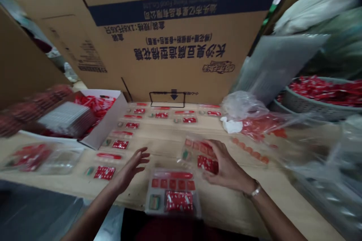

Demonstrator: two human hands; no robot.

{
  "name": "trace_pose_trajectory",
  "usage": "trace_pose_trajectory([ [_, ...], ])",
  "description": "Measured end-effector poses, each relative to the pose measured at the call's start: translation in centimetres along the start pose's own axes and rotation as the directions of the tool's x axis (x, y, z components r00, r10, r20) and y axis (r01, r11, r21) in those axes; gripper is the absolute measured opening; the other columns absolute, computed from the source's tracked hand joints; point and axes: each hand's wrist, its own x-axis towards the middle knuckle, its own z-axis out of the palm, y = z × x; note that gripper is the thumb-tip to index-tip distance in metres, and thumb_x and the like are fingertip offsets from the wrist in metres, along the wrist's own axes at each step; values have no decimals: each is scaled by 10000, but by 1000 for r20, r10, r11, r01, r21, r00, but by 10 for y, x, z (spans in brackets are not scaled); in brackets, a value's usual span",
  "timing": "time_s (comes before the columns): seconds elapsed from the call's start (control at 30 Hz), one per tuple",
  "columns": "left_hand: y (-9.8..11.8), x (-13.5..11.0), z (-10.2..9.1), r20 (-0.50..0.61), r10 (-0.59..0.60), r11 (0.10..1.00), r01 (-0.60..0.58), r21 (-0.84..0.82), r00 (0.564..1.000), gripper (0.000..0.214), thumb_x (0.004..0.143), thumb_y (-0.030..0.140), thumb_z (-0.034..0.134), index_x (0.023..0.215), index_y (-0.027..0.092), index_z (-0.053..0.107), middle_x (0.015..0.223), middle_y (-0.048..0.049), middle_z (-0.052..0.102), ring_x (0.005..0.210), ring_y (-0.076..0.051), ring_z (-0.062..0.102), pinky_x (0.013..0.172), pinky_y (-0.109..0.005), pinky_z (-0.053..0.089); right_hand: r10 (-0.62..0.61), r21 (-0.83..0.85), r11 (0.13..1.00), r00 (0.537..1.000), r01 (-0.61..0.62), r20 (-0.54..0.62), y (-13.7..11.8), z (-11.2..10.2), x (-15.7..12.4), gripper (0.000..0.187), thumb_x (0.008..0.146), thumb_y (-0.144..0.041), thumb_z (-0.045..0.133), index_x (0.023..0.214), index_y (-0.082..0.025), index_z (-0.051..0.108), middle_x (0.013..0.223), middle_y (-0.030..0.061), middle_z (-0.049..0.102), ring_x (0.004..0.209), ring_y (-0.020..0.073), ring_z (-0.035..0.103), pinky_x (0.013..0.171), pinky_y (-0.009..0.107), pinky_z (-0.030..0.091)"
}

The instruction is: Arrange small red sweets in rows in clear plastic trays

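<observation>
My right hand (227,163) grips a clear plastic tray (186,152) by its right side, tilted above the table. Inside that tray are red pieces and a red dotted packet (204,162). To the left, my left hand (133,169) hovers with fingers apart and nothing in them. Between my hands and nearer to me lies a filled tray (147,196). It holds a red stick-like piece (177,175), a row of red square pieces (173,184), a small greenish packet (154,202) and a red dotted packet (179,200).
Several similar clear trays with red packets (104,172) stand in rows behind. At left is a white box (110,118) with stacked pale trays and red packets. A large cardboard box (181,75) blocks the back. Plastic film (243,105) and a grey basket (316,103) lie right.
</observation>
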Motion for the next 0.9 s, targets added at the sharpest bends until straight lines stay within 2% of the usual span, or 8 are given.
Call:
trace_pose_trajectory([
  [0.13,-11,-35,12,90,17,999,-13,-46,996,633,793,532,448,1350,278,289,1434,-108,337,1261,-262,383,979,-443,354,-141,12,990,981,141,132,-62,24,-7,834,534,-293,717,1298,-189,399,1268,121,432,1155,323,389,986,484,346],
  [0.23,-9,-45,31,181,-27,999,34,-35,983,801,684,331,612,1379,278,218,1427,-81,352,1191,-255,452,971,-414,376,-148,33,989,967,144,207,-74,47,-12,922,469,-386,782,1296,-182,431,1256,139,453,1123,358,414,966,544,357],
  [0.33,-9,-47,42,208,-67,994,83,-69,976,870,661,256,593,1402,239,138,1384,-88,405,1108,-235,516,939,-393,412,-150,153,982,957,115,247,-61,50,-15,1044,449,-537,789,1345,-193,378,1362,154,364,1223,394,339,996,562,341],
  [0.4,-10,-48,43,161,-68,996,76,-42,985,887,658,247,588,1410,242,117,1403,-94,376,1111,-239,515,927,-387,425,-78,284,959,971,11,227,-49,48,-20,940,626,-589,679,1394,-218,283,1443,130,264,1309,347,260,1041,526,316],
  [0.47,-12,-51,43,110,-71,997,72,-1,991,862,676,251,568,1415,249,124,1411,-95,371,1127,-251,509,916,-392,436,114,384,903,970,-191,214,-40,50,-29,701,838,-530,477,1419,-248,205,1472,103,232,1344,271,235,1070,496,288],
  [0.6,-18,-57,47,81,-57,998,58,-2,995,690,732,282,489,1383,232,263,1347,-65,474,1196,-272,460,920,-418,435,397,430,740,853,-516,339,-39,68,-53,609,915,-483,333,1439,-222,161,1495,89,185,1365,229,175,1106,485,203],
  [0.73,-25,-52,55,68,-53,998,54,-13,996,670,720,293,497,1362,222,320,1326,-66,503,1205,-286,454,929,-432,425,455,457,682,820,-571,347,-39,76,-63,644,905,-496,346,1445,-206,148,1502,54,133,1369,210,117,1118,447,169],
  [0.9,-26,-28,77,125,12,998,-4,-63,992,702,697,341,543,1357,240,325,1358,-60,469,1249,-300,405,959,-445,406,487,410,714,823,-568,293,-9,60,-70,628,898,-516,341,1441,-258,157,1504,4,119,1370,188,57,1124,426,107],
])
